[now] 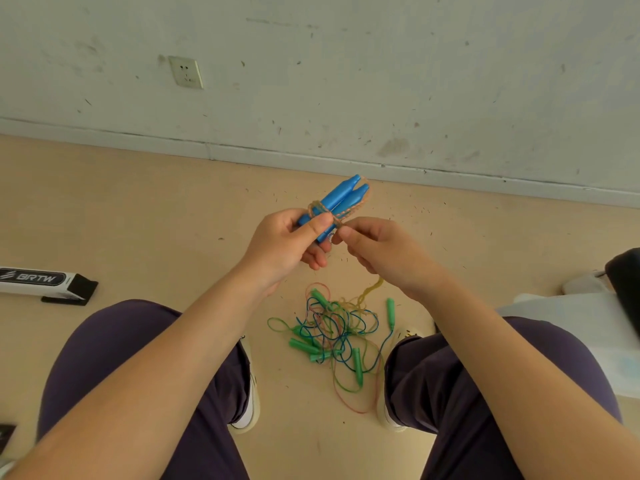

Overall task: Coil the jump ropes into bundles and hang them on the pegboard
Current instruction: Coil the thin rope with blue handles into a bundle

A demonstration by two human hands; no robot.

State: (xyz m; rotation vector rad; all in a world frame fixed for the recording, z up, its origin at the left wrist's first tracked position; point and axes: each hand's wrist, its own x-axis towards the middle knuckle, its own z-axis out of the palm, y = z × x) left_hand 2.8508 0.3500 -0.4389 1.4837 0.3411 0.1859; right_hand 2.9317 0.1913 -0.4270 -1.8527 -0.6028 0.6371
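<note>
**K:** Above the knees, mid-frame: left hand (287,239) gripped the two blue handles (337,202), held side by side, tips pointing up and away toward the wall (346,81). Thumb lay across them.

**R:** Right hand?

**K:** Right hand (377,251) pinched the orange-yellow rope (341,218) just beside the left thumb. Rope was looped around the handles near their middle, one strand ran up along the right handle to its tip.

**R:** Rest of that rope?

**K:** A yellowish strand showed below the right wrist and dropped to the floor (138,209). Path behind the hand was hidden.

**R:** Other ropes?

**K:** Tangled pile (332,336) on the floor between the feet. Several green handles (304,345) mixed in, cords blue, green, yellow, reddish. Couldn't tell how many ropes.

**R:** Surroundings?

**K:** Person seated, dark purple trousers, pale shoes. White box marked BRTW (38,282) on the floor at left, well apart from the pile. Wall socket (186,71) upper left. White and black items at right edge, couldn't identify them.
</note>
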